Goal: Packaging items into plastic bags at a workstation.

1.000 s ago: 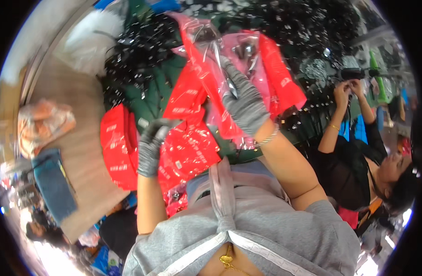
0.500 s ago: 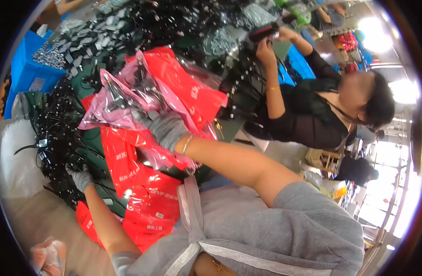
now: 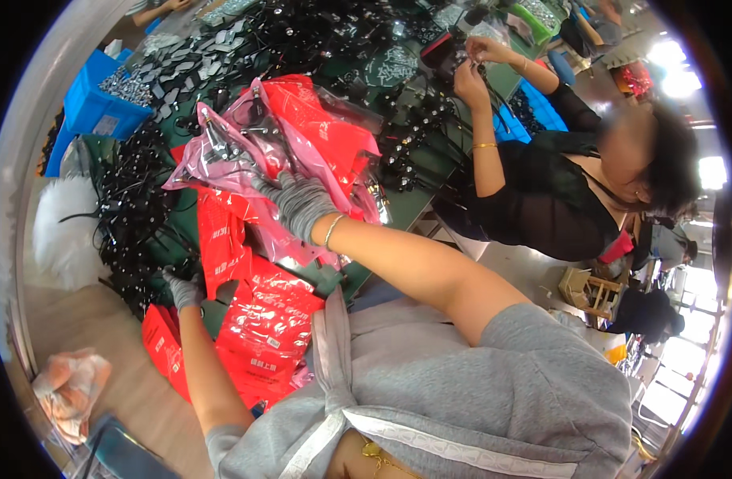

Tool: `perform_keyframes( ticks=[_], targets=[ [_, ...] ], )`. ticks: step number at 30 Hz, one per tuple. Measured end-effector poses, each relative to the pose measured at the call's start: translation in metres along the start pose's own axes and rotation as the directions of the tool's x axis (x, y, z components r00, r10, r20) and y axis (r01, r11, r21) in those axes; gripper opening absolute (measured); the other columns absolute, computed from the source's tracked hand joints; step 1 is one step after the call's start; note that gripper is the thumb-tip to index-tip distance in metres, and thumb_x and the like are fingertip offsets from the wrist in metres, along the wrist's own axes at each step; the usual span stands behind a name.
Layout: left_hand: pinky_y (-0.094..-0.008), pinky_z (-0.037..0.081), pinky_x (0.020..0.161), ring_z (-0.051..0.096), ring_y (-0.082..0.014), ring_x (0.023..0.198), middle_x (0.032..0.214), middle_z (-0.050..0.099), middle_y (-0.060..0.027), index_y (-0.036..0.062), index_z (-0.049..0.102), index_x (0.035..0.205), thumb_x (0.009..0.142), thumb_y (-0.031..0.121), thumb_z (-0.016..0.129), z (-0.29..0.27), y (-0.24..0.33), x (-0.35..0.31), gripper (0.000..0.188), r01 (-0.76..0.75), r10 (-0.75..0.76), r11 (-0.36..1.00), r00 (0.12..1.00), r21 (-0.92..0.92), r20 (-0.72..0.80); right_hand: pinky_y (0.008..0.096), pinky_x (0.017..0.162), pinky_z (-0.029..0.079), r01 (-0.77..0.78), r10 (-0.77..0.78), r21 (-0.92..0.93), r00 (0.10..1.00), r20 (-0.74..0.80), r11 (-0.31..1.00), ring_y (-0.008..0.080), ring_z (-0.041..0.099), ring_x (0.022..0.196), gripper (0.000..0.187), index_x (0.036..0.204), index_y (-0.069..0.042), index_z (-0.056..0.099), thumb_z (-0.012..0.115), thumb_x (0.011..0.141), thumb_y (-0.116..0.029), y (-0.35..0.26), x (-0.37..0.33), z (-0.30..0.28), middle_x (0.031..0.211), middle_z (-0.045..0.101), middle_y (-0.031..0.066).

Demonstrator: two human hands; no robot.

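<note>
My right hand (image 3: 303, 206), in a grey glove, rests on a loose stack of clear-fronted pink plastic bags (image 3: 226, 164), its fingers apart on the film. Dark parts with cables show through the bags. Under and beside them lie red printed plastic bags (image 3: 274, 315). My left hand (image 3: 184, 290), gloved likewise, reaches to the near edge of a heap of black cables with small shiny ends (image 3: 138, 219). Its fingers look spread, and no held thing can be made out. Some cable ends by its fingertips are too dark to separate.
Blue bins (image 3: 106, 100) with small metal parts stand far left. Flat grey pieces (image 3: 198, 60) and more black cables cover the far table. A co-worker (image 3: 541, 176) at the right handles a dark red item (image 3: 439, 53). White fluffy material (image 3: 67, 231) lies left; an orange-white cloth (image 3: 72, 391) is lower left.
The whole view has shifted, so the table sits further right and higher. My left hand is slightly closer to the red bags. My right hand stays on the pink bags.
</note>
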State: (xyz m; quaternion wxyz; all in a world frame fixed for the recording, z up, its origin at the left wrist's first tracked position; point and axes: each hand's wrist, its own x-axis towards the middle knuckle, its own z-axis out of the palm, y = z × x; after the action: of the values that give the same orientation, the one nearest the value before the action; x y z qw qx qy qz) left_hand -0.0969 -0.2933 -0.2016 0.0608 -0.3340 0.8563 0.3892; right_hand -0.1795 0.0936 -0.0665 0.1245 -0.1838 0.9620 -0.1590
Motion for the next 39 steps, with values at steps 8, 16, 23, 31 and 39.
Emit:
perform_keyframes(
  ticks=[8,16,23,31,39],
  targets=[
    [-0.0318,0.052,0.065,0.057,-0.0178,0.074,0.087,0.055,-0.0053,0.025,0.027,0.132,0.085,0.001,0.063,-0.001,-0.024,-0.017,0.064,0.113,-0.12,0.991,0.987,-0.074,-0.106,0.0437,0.104,0.038,0.078,-0.059,0.198,0.993,-0.101,0.977,0.036,0.044,0.124,0.048,0.13,-0.024,0.058,0.06,0.082,-0.02,0.003,-0.048,-0.019,0.141,0.04,0.0153],
    [-0.0293,0.048,0.043,0.057,-0.019,0.056,0.094,0.057,-0.01,0.0271,0.036,0.13,0.078,0.004,0.066,-0.077,0.036,-0.182,0.065,-0.011,0.121,0.626,0.989,-0.78,0.082,0.0443,0.106,0.035,0.192,-0.166,0.387,0.981,-0.098,0.902,0.0324,0.043,0.124,0.05,0.13,-0.021,0.057,0.062,0.081,-0.023,0.034,-0.104,-0.043,0.134,0.045,0.0118],
    [-0.0308,0.05,0.041,0.06,-0.0232,0.063,0.122,0.051,-0.0163,0.0239,0.039,0.137,0.064,0.012,0.075,-0.08,0.141,-0.302,0.083,-0.06,0.467,0.357,0.876,-0.932,0.122,0.0481,0.116,0.017,0.521,-0.469,0.256,0.851,-0.237,0.814,0.0383,0.021,0.141,0.088,0.15,-0.021,0.028,0.065,0.077,-0.055,-0.019,-0.1,-0.084,0.15,0.029,0.0138],
    [-0.0245,0.04,0.04,0.054,-0.016,0.053,0.097,0.058,-0.0143,0.0129,0.037,0.129,0.061,0.011,0.076,-0.063,0.201,-0.309,0.079,0.133,0.653,0.38,0.662,-0.915,0.367,0.0508,0.117,0.009,0.731,-0.689,-0.028,0.628,-0.361,0.682,0.0361,0.012,0.145,0.104,0.149,-0.021,0.031,0.078,0.061,-0.05,-0.055,-0.084,-0.135,0.157,0.021,0.0065],
    [-0.0241,0.042,0.044,0.055,-0.0124,0.055,0.094,0.062,-0.0139,0.0102,0.041,0.14,0.089,0.038,0.06,-0.029,0.185,-0.295,0.062,0.473,0.699,0.024,0.622,-0.88,0.353,0.0375,0.082,0.05,0.39,-0.389,0.014,0.92,-0.055,0.921,0.0295,0.065,0.083,0.028,0.102,-0.011,0.068,0.07,0.081,-0.029,-0.012,-0.104,-0.1,0.089,0.069,0.0101]
  ],
)
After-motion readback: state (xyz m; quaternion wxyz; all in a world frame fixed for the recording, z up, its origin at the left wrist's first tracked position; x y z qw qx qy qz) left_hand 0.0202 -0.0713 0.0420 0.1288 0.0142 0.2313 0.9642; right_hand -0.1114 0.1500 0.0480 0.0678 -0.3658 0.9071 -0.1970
